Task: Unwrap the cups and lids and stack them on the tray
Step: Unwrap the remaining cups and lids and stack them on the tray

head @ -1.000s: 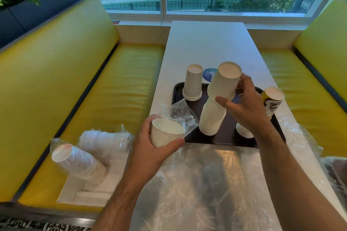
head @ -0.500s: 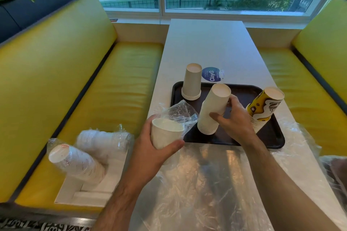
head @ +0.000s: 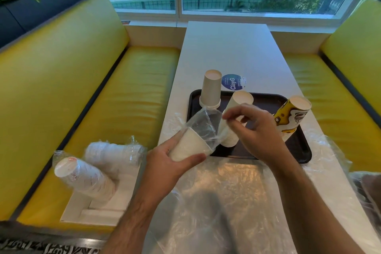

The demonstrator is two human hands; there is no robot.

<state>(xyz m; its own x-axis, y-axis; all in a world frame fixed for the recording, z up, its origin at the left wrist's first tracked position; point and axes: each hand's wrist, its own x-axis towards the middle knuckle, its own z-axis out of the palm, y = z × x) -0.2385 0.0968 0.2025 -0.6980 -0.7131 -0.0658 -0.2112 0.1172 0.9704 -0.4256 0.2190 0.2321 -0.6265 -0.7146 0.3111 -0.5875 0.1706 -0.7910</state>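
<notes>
My left hand (head: pixel 165 163) grips a short stack of white paper cups (head: pixel 188 146) still partly inside a clear plastic sleeve (head: pixel 203 125). My right hand (head: pixel 259 130) pinches the free end of that sleeve above the near edge of the black tray (head: pixel 270 101). On the tray stand an upside-down stack of white cups at the back left (head: pixel 210 90), a leaning white stack in the middle (head: pixel 239 101) and a yellow printed stack at the right (head: pixel 292 115).
Two wrapped bundles, cups with red print (head: pixel 82 177) and a white bundle (head: pixel 114 152), lie on a white box (head: pixel 99 206) on the yellow bench at my left. Loose clear plastic (head: pixel 226 202) covers the near table. A round blue sticker (head: pixel 233 82) lies behind the tray.
My right hand set the white stack down on the tray, let go and came over to pinch the plastic sleeve. My left hand tilted its cups toward the tray.
</notes>
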